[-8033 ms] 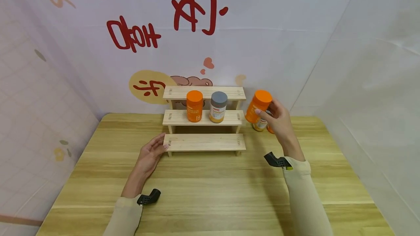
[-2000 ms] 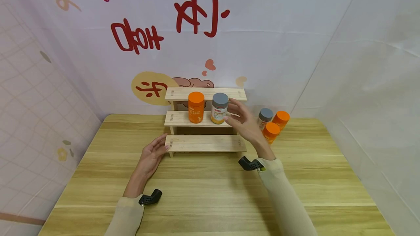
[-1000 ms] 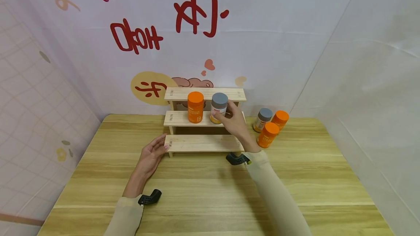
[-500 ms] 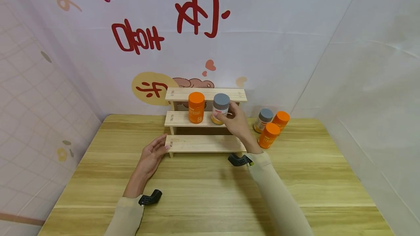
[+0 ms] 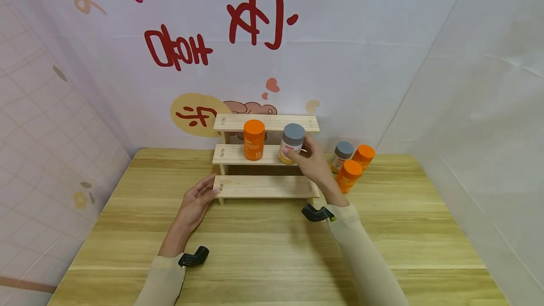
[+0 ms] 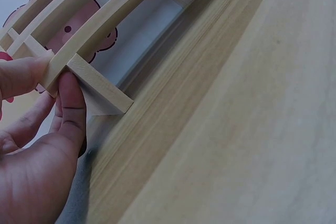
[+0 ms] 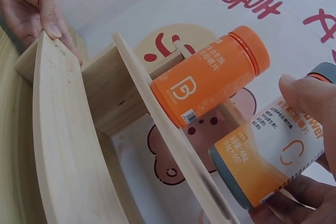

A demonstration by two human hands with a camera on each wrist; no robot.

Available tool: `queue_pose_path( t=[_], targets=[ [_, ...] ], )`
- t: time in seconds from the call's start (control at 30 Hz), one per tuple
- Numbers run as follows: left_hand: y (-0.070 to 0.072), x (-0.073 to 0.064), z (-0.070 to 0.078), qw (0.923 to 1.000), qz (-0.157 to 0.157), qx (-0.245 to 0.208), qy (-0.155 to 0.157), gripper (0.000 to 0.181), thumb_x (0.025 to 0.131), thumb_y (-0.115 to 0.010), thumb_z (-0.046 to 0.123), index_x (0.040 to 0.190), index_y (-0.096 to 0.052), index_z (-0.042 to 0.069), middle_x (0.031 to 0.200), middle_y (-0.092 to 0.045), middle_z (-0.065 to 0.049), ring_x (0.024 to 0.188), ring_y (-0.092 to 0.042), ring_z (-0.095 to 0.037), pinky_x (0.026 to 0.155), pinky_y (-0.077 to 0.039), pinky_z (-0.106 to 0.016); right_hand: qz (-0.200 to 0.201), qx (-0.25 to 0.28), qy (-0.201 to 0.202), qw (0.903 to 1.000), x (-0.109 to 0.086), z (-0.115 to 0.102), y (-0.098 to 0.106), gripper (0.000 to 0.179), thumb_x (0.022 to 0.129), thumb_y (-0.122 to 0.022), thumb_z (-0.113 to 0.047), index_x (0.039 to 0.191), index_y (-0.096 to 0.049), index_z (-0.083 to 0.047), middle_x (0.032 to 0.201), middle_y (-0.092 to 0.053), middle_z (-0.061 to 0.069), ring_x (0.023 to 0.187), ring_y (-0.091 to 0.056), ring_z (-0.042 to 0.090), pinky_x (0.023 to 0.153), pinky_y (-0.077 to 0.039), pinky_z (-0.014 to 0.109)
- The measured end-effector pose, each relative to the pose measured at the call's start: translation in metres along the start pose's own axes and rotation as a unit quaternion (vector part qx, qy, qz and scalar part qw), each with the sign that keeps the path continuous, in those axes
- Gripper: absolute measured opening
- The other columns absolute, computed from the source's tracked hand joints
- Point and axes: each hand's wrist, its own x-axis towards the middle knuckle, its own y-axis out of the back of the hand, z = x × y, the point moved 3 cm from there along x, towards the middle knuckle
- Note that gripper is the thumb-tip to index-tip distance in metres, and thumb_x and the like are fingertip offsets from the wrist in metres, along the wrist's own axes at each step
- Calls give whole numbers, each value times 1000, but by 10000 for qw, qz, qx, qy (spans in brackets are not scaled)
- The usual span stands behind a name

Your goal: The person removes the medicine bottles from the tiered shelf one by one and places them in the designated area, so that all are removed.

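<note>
My right hand (image 5: 316, 160) grips a grey-capped vitamin bottle (image 5: 291, 142) with a white and orange label, thumb in front and fingers behind. In the right wrist view this bottle tilts a little and its grey base shows close by the middle shelf's edge. Beside it an orange vitamin bottle (image 5: 253, 140) stands upright on the middle tier of a three-tier wooden rack (image 5: 263, 186). My left hand (image 5: 194, 204) pinches the left end of the rack's lowest board; the left wrist view shows thumb above and fingers below that board (image 6: 79, 43).
Right of the rack, on the wooden table (image 5: 255, 254), stand another grey-capped bottle (image 5: 341, 156) and two orange bottles, one in front (image 5: 349, 175) and one behind (image 5: 364, 156). A printed white cloth wall (image 5: 348, 60) rises close behind the rack.
Earlier the right hand held an orange bottle, now standing at the right. It then took hold of the grey-capped bottle, which has just shifted rightward. The left hand stays on the rack.
</note>
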Motion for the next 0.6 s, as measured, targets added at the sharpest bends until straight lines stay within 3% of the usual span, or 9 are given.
queue_pose_path(
  t=[0.23, 0.47, 0.6],
  targets=[
    [0, 0, 0, 10000, 13, 16, 26, 68, 100, -64, 3, 160, -31, 3, 126, -54, 1, 114, -58, -4, 95, -53, -15, 15, -38, -151, 9999, -10, 1, 11, 56, 96, -74, -24, 146, -50, -18, 136, -60, 11, 122, -58, 27, 107, -51, 43],
    [-1, 1, 0, 10000, -10, 11, 0, 69, 99, -63, 1, 160, -31, 1, 125, -54, 1, 113, -58, -4, 94, -53, -14, 140, -16, 5, 9999, -17, 4, 20, 52, 95, -76, -20, 143, -55, -13, 133, -63, 12, 118, -60, 27, 105, -52, 43],
    [-1, 1, 1, 10000, 7, 2, 25, 68, 99, -63, 0, 160, -31, 1, 125, -54, 0, 114, -58, -4, 95, -53, -14, 223, -52, -35, 9997, -22, 3, 24, 52, 95, -76, -20, 142, -56, -14, 133, -63, 11, 119, -61, 25, 101, -54, 29]
  ],
)
